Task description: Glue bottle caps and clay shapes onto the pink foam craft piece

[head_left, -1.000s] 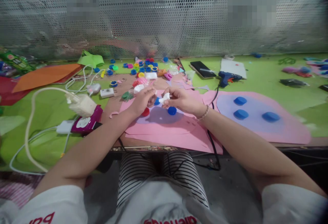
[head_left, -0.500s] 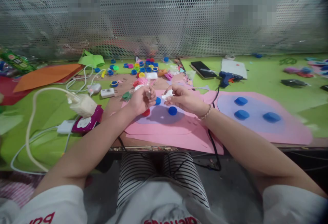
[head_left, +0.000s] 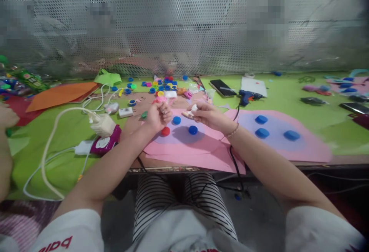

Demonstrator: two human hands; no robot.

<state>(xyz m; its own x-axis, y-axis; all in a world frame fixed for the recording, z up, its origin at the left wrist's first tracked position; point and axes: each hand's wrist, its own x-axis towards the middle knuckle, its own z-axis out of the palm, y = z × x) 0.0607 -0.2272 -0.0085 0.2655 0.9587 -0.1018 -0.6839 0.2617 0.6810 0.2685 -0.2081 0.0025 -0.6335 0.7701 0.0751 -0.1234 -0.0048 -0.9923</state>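
My left hand (head_left: 159, 116) is raised over the left side of a pink paper sheet (head_left: 178, 149), its fingers curled in; whatever they may hold is hidden. Between the thumb and fingers of my right hand (head_left: 211, 116) is a small crumpled white piece (head_left: 191, 110), soft-looking, of a material I cannot make out. Below the hands, a lilac paper shape (head_left: 179, 136) lies on the pink sheet. On it sit a red bottle cap (head_left: 165, 131) near my left hand, a blue bottle cap (head_left: 177, 120) and another blue bottle cap (head_left: 193, 130).
To the right lies another pink-and-lilac paper piece (head_left: 313, 148) with blue caps. Behind are a blue glue gun (head_left: 247, 96), a phone (head_left: 222, 88) and scattered caps (head_left: 161, 87). A purple power socket (head_left: 105, 144) with cables stands left. Another person's arm (head_left: 5, 148) enters at far left.
The view has shifted slightly. My left fingers have curled in more, and the red cap shows more fully beneath them. My right hand still holds the white piece. Another person's arm has appeared at far left.
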